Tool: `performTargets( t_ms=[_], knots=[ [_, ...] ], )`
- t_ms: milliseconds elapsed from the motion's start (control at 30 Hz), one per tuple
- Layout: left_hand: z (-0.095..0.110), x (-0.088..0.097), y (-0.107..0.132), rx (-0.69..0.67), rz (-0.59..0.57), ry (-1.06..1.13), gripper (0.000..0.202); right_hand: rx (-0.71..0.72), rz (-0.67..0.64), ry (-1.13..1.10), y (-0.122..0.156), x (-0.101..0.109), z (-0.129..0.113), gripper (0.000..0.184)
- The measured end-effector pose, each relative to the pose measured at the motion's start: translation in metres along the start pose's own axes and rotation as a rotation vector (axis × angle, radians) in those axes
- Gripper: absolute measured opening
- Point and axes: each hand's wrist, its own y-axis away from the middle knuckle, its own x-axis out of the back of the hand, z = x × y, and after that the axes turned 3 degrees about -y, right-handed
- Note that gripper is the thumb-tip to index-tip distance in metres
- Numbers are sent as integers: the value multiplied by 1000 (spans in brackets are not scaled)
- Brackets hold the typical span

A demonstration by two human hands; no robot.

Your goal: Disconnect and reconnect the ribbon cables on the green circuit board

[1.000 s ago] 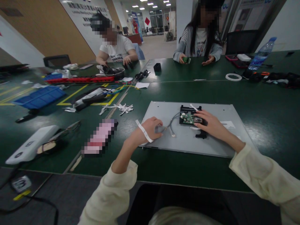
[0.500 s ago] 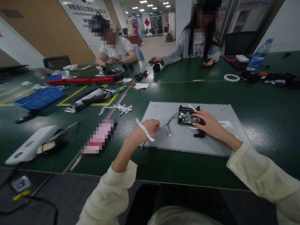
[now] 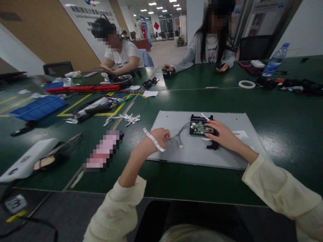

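Note:
A flat grey metal panel [image 3: 176, 156] lies on the green table before me. On it sits a black bracket [image 3: 213, 145] with a green circuit board [image 3: 199, 127]; a grey cable [image 3: 180, 134] runs from the board to the left. My left hand [image 3: 157, 138] is closed on the cable's far end, over the panel's left edge, with a white tape strip [image 3: 153, 138] stuck across its back. My right hand [image 3: 223, 134] rests with fingers spread on the right side of the board and bracket. Another white strip [image 3: 205, 116] sticks up at the bracket's top.
Left of the panel lie a pink phone [image 3: 104, 151], white strips [image 3: 130, 118], a blue tray [image 3: 39, 107] and a white device [image 3: 30, 159]. A tape roll [image 3: 246, 84] and water bottle [image 3: 276, 60] stand at the far right. Two people [image 3: 123, 55] sit across the table.
The whole view has shifted slightly. Both my hands keep their places on the cable and the board. Across the table, the left person's hands have moved closer together.

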Motion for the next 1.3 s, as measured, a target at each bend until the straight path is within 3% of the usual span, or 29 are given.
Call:
performTargets(
  t_ms=[233,333,467,700,933,1100,1300],
  knots=[
    [30,0,-35,-183,204,119,42,13,-3,27,-1,0,0,49],
    [43,-12,-61,-245,303,180,46,26,18,19,-2,-1,1,49],
    [53,-33,-83,-245,316,207,60,19,37,-4,-2,-1,-1,53],
    [50,-45,-84,-252,279,257,72,-25,103,-38,-5,6,0,55],
    [48,-48,-86,-234,222,240,80,-149,248,105,-3,17,30,46],
    [47,-50,-84,-248,213,232,80,-151,140,172,1,12,40,51],
    [47,-52,-81,-233,213,226,81,-129,35,213,2,12,36,52]
  ],
)
